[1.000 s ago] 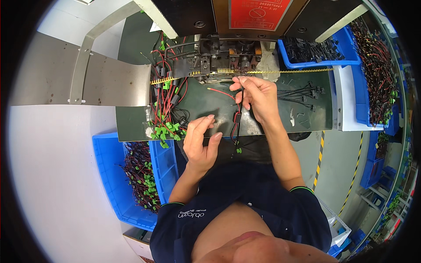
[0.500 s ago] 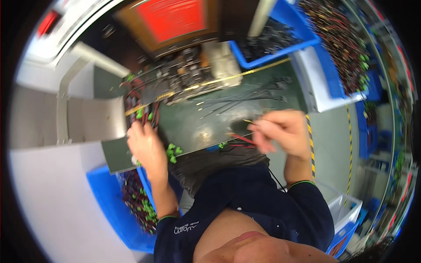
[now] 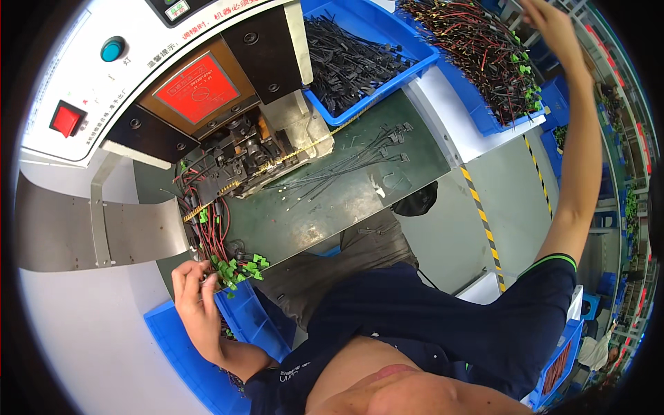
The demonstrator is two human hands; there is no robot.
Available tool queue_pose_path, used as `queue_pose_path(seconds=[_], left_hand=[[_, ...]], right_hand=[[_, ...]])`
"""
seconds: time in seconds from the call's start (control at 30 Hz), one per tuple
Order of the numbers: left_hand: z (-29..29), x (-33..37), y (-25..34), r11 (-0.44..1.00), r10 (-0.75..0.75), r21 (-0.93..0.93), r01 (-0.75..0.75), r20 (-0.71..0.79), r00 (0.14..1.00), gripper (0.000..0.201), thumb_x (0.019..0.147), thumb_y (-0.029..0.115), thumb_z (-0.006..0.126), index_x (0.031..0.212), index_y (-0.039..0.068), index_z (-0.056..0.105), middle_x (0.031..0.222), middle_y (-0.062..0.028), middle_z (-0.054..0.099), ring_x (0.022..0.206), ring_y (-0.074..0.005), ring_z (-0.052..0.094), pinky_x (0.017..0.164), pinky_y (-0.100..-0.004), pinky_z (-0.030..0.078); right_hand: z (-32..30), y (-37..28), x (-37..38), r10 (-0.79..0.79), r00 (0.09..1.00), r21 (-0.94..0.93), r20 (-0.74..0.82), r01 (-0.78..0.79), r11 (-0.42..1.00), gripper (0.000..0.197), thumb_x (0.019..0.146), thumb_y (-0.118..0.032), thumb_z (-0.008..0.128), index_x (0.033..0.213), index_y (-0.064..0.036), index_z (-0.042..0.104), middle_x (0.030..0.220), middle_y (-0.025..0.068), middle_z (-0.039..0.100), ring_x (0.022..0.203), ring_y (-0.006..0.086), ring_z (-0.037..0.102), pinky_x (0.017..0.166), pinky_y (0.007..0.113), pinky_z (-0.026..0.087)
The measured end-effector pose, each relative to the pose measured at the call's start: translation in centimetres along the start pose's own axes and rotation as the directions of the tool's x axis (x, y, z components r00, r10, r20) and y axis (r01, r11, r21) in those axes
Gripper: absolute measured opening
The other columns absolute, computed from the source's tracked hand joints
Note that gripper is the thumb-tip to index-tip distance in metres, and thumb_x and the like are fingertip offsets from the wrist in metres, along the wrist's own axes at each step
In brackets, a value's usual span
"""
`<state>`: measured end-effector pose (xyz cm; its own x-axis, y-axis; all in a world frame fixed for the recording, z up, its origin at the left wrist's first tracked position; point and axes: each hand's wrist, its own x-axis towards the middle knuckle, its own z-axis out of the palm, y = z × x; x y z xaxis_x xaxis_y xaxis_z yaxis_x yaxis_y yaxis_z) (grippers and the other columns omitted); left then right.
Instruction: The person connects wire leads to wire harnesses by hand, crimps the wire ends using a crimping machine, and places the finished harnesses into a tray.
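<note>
My left hand point(image 3: 196, 304) is at the near left edge of the green table. Its fingers are curled and the thumb is drawn in beside a bundle of wires with green connectors point(image 3: 235, 270); what lies between the fingertips is too hidden to name. My right hand point(image 3: 550, 26) is stretched far out to the upper right, past a blue bin of red and black wires point(image 3: 477, 62). Its fingers look extended, partly cut off by the picture's edge, and nothing shows in them. Several black cables point(image 3: 346, 162) with black connectors lie across the table.
A press machine point(image 3: 242, 149) with a red plate and a strip of gold terminals stands at the back left. Behind the table is a blue bin of black cables point(image 3: 353, 62). Below my left arm stands another blue bin point(image 3: 166, 339). A curved metal chute point(image 3: 138, 232) sits at left.
My right hand has swung from over the table's near right edge, where it held a thin wire, out to the upper right. My left hand has moved nearer and left. The view has turned.
</note>
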<state>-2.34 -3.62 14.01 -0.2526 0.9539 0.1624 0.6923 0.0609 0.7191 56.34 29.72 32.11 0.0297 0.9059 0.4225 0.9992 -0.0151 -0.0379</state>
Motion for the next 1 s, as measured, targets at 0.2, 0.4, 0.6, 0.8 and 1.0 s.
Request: queue_pose_path(seconds=[0.2, 0.4, 0.6, 0.8, 1.0], left_hand=[[-4.2, -3.9, -0.8, 0.884, 0.308, 0.434, -0.171, -0.269, 0.913, 0.018, 0.101, -0.001, 0.058, 0.112, -0.006, 0.070, 0.109, -0.0122, 0.061, 0.088, -0.0188, 0.058, 0.075, -0.0293, 0.049], [-3.6, -6.1, -1.2, 0.919, 0.393, 0.234, -0.316, -0.597, 0.699, 0.020, 0.104, 0.006, 0.059, 0.110, -0.011, 0.069, 0.105, -0.0177, 0.062, 0.089, -0.0245, 0.062, 0.073, -0.0334, 0.051], [-1.7, -3.6, -2.2, 0.957, 0.115, -0.102, -0.272, -0.728, 0.676, 0.029, 0.108, 0.015, 0.056, 0.104, -0.011, 0.068, 0.101, -0.0178, 0.067, 0.086, -0.0210, 0.065, 0.063, -0.0230, 0.048], [-3.6, -6.2, 0.7, 0.827, 0.230, -0.003, -0.562, -0.911, 0.343, 0.027, 0.108, 0.018, 0.055, 0.120, -0.007, 0.055, 0.081, -0.0132, 0.059, 0.060, -0.0121, 0.049, 0.045, -0.0233, 0.041], [3.9, -4.5, 1.9, 0.763, 0.003, -0.563, -0.318, -0.489, 0.873, 0.022, 0.103, 0.012, 0.059, 0.093, -0.003, 0.072, 0.073, -0.0122, 0.066, 0.061, -0.0157, 0.059, 0.056, -0.0293, 0.049]], right_hand=[[7.6, -7.6, -5.9, -0.565, 0.595, -0.037, -0.571, 0.669, 0.742, 0.023, 0.098, -0.013, 0.068, 0.116, 0.0006, 0.070, 0.108, 0.0169, 0.072, 0.102, 0.0354, 0.069, 0.091, 0.039, 0.054], [18.3, -21.5, -22.3, -0.792, 0.581, 0.557, -0.189, 0.727, 0.401, 0.011, 0.090, -0.019, 0.074, 0.095, -0.0097, 0.072, 0.093, 0.0042, 0.068, 0.087, 0.0235, 0.068, 0.076, 0.036, 0.057], [24.0, -28.7, -25.5, -0.785, 0.587, 0.482, -0.198, 0.756, 0.444, 0.011, 0.084, -0.015, 0.071, 0.091, -0.0072, 0.069, 0.092, 0.0051, 0.061, 0.095, 0.0237, 0.063, 0.080, 0.035, 0.056], [22.0, -28.5, -24.8, -0.727, 0.646, 0.603, -0.233, 0.682, 0.413, 0.011, 0.084, -0.007, 0.066, 0.095, -0.0056, 0.066, 0.092, 0.0085, 0.063, 0.088, 0.0282, 0.066, 0.076, 0.039, 0.058], [17.6, -28.0, -24.1, -0.688, 0.676, 0.664, -0.266, 0.645, 0.377, 0.015, 0.088, -0.005, 0.072, 0.102, -0.0047, 0.067, 0.091, 0.0100, 0.066, 0.080, 0.0300, 0.069, 0.067, 0.041, 0.058]])
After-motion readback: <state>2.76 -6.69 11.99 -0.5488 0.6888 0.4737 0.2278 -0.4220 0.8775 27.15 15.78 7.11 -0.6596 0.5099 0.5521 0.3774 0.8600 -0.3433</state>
